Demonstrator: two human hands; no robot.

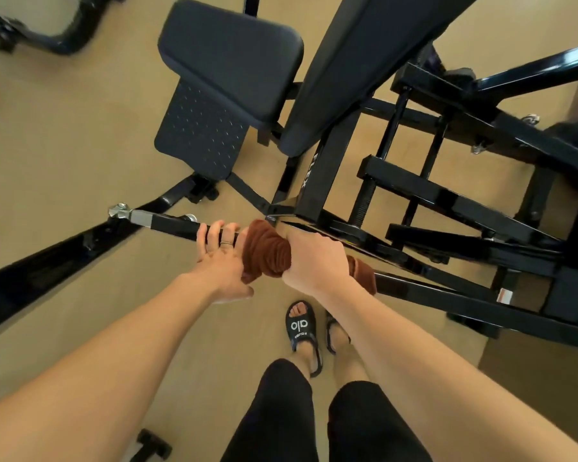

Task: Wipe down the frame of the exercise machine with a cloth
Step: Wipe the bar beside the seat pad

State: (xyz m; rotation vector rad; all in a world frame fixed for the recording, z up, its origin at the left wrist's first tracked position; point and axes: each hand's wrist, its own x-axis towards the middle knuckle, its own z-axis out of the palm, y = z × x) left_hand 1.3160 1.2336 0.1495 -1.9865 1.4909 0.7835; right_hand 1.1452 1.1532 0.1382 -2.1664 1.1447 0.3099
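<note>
Nearest the lens: bare forearms and knees in black leggings, slippered feet (302, 331) on the tan floor (64, 155). At far left, a long black bar (64, 251) slanting away, blurred. Next, the left hand (219, 258), fingers (218, 232) laid over a black frame tube (171, 225) just past its bolted bracket (122, 212), thumb hanging free below; a loose steadying grip rather than a clench, and touching the cloth's edge. Beside it the rust-brown cloth (267, 250), bunched around the same tube. Then the right hand (316, 258), clenched on the cloth, a tail of it trailing past the wrist. Likely best done by keeping the cloth wrapped full round the tube and sliding along its length with even squeeze, left hand bracing the tube. Open run leftward only as far as the left fingers and bracket; rightward, a crowded joint with crossbars (441, 195) and a threaded rod (364, 195), tight for knuckles. Above, the padded seat (227, 61) and back pad (354, 68), well apart from both hands.
</note>
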